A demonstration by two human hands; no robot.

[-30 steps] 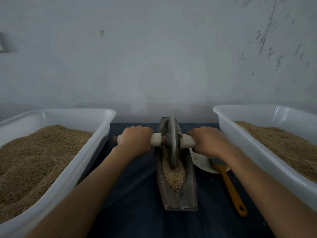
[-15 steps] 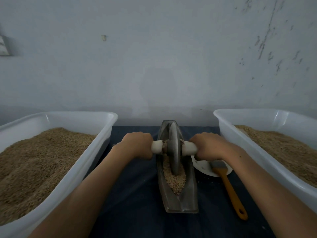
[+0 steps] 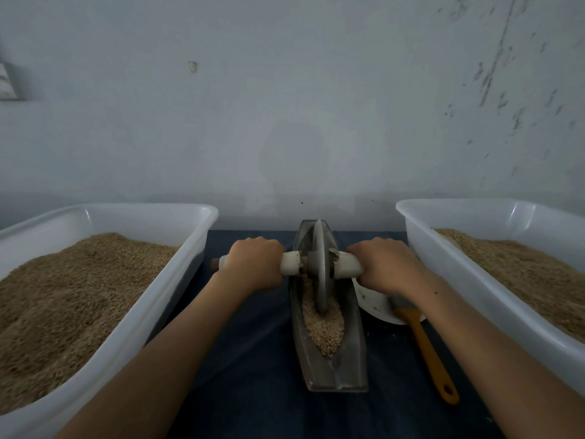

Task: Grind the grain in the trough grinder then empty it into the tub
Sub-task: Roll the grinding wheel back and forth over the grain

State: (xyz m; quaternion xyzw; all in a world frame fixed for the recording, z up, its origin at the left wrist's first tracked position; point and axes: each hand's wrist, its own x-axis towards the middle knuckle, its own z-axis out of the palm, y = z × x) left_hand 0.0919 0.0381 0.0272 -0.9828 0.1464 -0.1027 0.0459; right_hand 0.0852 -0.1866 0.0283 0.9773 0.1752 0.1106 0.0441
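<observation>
A scuffed pale wall (image 3: 285, 106) rose straight behind the counter (image 3: 253, 391), which was draped in dark cloth. Two white tubs hemmed it in, the left tub (image 3: 177, 280) and the right tub (image 3: 449, 280) each heaped with grain, leaving only a narrow lane between them. There lay the trough grinder (image 3: 335, 372), grain (image 3: 326, 331) in its channel, its wheel (image 3: 320, 267) upright. The left hand (image 3: 254, 264) and right hand (image 3: 387, 266) were clenched around the axle handles on either side. A brush (image 3: 427, 350) rested just beside the right forearm.

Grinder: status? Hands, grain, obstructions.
Left hand and right hand grip the axle handles. Wheel sits in the trough, grain inside, not emptied. Brush lies beside, clear.
</observation>
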